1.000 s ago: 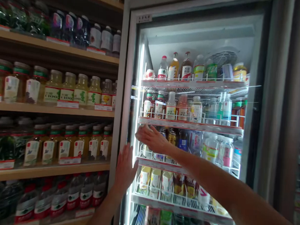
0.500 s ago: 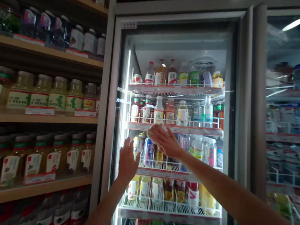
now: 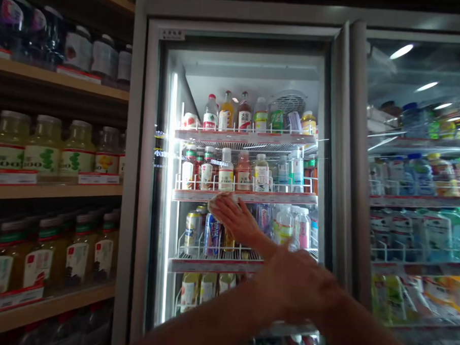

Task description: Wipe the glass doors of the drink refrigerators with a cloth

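Observation:
My right hand [image 3: 233,218] lies flat over a pale cloth [image 3: 214,201], most of which is hidden under the fingers. Hand and cloth are up against the glass door [image 3: 242,69] of a lit drinks fridge, in front of the second shelf's edge. My left hand [image 3: 301,280] is smeared by motion and crosses over my right forearm [image 3: 355,320]; its fingers cannot be made out clearly. Behind the glass, near my right hand, stand a blue can [image 3: 212,234] and a white-capped bottle [image 3: 226,170].
On the left, wooden shelves [image 3: 54,190] hold several rows of juice bottles [image 3: 78,145]. A metal door frame [image 3: 339,162] separates this fridge from a second glass-fronted fridge [image 3: 423,201] on the right, stocked with drinks.
My left hand has swung right, from open in front of the glass to across my right forearm. The view has shifted right; my right hand stays below the second shelf, with the cloth.

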Demonstrator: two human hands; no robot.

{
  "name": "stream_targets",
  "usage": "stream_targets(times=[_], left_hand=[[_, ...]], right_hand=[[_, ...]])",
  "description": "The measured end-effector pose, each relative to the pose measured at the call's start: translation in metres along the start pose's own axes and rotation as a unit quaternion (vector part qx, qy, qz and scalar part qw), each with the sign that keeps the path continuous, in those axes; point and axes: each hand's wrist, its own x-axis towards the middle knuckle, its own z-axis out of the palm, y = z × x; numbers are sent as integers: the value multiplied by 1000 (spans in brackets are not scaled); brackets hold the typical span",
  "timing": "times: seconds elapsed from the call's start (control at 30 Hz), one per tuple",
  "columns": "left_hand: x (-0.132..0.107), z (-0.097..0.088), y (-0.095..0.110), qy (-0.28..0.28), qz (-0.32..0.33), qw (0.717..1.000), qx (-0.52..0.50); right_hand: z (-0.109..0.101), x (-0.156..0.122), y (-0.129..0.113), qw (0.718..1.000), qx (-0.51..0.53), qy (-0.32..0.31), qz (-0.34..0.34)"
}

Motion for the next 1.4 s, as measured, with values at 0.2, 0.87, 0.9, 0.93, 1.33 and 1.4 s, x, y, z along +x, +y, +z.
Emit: stream_targets(times=[0.2, 0.87, 0.9, 0.93, 1.33, 1.4], left_hand=[[-89, -41, -126, 277, -312, 881, 222], [-93, 5, -155, 317, -331, 834, 306], [-93, 4, -154, 315, -332, 834, 308], [-93, 4, -153, 312, -332, 835, 308], [-94, 3, -153, 303, -332, 839, 306], [-92, 4, -151, 298, -340, 838, 305]], right_hand=[[-22, -52, 71, 935, -85, 136, 317], [-17, -91, 40, 979, -60, 42, 191], [-19, -95, 48, 963, -78, 80, 246], [-21, -98, 57, 935, -98, 125, 316], [-16, -90, 41, 943, -78, 103, 305], [-17, -90, 55, 889, -103, 162, 416]])
